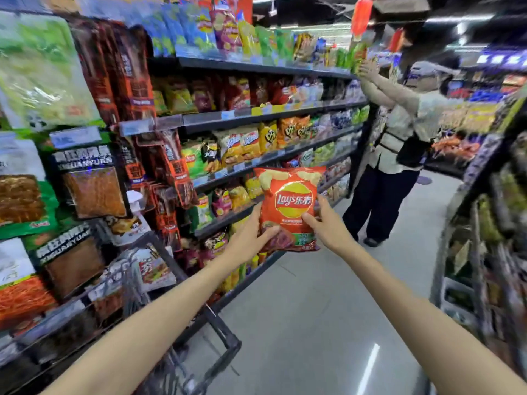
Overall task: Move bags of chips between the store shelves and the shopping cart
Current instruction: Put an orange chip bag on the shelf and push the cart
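Along the left run store shelves [256, 115] packed with snack bags, with a wire shopping cart [182, 332] parked just beside them at lower left. In the middle of the aisle, two bare arms hold a red bag of chips [288, 206] upright in the air, in front of the shelves and beyond the cart. The left hand [251, 235] grips its lower left edge; the right hand [328, 223] pinches its lower right side. Farther right, another person [399, 143] reaches toward an upper shelf.

Bright overhead store lighting; glare streak on floor [368, 369]; heavy motion blur + fisheye warp at edges, centre sharper.
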`<state>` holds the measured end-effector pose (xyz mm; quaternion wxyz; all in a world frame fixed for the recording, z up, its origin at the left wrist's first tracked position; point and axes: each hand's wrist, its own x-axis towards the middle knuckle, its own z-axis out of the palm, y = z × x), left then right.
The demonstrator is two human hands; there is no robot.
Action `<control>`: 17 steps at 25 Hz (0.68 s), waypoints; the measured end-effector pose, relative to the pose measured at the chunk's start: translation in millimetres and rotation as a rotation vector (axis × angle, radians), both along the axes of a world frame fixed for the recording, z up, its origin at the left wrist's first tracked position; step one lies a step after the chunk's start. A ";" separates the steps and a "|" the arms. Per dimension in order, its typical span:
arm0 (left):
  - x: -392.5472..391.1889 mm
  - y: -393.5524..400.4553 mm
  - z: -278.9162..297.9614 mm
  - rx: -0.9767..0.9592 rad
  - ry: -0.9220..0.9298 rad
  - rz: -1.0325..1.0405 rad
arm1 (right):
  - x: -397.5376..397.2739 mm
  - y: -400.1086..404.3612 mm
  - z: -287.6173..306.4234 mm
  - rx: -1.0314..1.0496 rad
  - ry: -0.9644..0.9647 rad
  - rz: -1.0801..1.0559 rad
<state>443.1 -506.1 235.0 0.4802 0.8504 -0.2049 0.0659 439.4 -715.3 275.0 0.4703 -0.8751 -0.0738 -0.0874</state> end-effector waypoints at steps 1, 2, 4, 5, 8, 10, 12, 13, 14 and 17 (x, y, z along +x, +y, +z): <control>9.9 -15.0 2.8 0.004 -0.001 -0.013 | 10.1 -15.1 0.7 0.011 0.004 -0.007; 23.6 -27.2 2.9 0.010 0.003 -0.020 | 22.3 -28.5 0.7 0.014 0.005 -0.009; 57.0 -45.1 1.9 0.020 0.012 -0.008 | 53.4 -47.7 1.3 0.010 0.006 0.000; 74.4 -51.5 1.8 0.030 0.015 0.002 | 71.4 -53.7 1.2 0.011 0.007 0.003; 126.6 -61.2 6.9 0.060 0.007 0.035 | 128.6 -62.1 0.9 0.009 -0.023 0.007; 173.3 -62.6 14.6 0.084 0.005 0.042 | 175.1 -64.1 5.9 -0.002 -0.052 0.023; 227.3 -62.7 25.4 0.067 0.006 0.047 | 228.5 -65.7 15.0 0.002 -0.086 0.046; 255.7 -61.9 31.2 0.067 0.001 0.062 | 256.3 -65.2 22.0 0.003 -0.103 0.053; 282.0 -60.7 37.1 0.076 -0.007 0.082 | 282.8 -64.7 28.9 0.002 -0.121 0.057; 349.1 -58.5 52.5 0.076 -0.048 0.133 | 359.7 -59.5 45.5 0.012 -0.151 0.087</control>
